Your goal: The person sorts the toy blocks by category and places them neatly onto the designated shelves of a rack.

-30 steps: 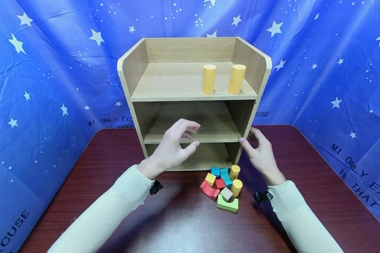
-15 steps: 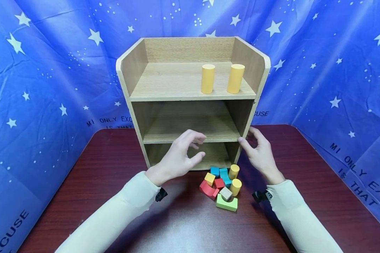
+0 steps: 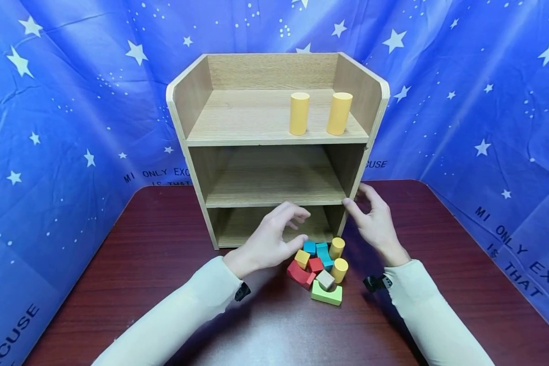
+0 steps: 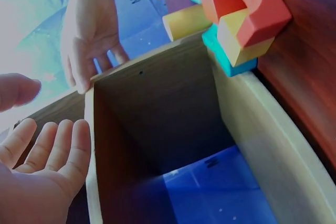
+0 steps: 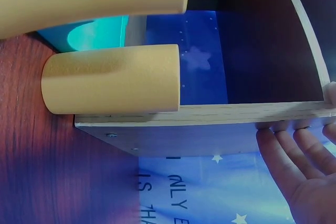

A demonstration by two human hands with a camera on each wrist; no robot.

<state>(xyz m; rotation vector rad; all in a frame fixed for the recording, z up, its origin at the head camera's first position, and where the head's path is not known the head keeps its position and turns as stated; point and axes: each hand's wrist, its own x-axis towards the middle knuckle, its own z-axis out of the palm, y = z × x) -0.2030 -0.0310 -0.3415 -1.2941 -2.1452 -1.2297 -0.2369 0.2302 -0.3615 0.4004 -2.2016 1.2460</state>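
My left hand [image 3: 271,239], relaxed and holding nothing, hovers before the shelf's lowest compartment; its thumb tip is beside the blue cube [image 3: 309,247] and the yellow-orange cube [image 3: 302,259]. My right hand [image 3: 376,223] holds the right side panel of the wooden shelf [image 3: 276,141], thumb at the front edge, fingers along the outer face. Clustered on the table are a red arch block [image 3: 300,275], a teal arch block [image 3: 323,255], a red cube [image 3: 315,265], a pale cube [image 3: 325,279], a green arch block [image 3: 327,296] and two yellow cylinders [image 3: 339,270].
Two taller yellow cylinders [image 3: 299,114] stand upright on the shelf's top board, toward its right side. A dark red-brown table [image 3: 160,264] carries everything. Blue star-patterned cloth [image 3: 96,101] hangs behind and along both sides.
My left hand has moved right and down, from in front of the middle board to the edge of the block cluster. My right hand has stayed at the side panel.
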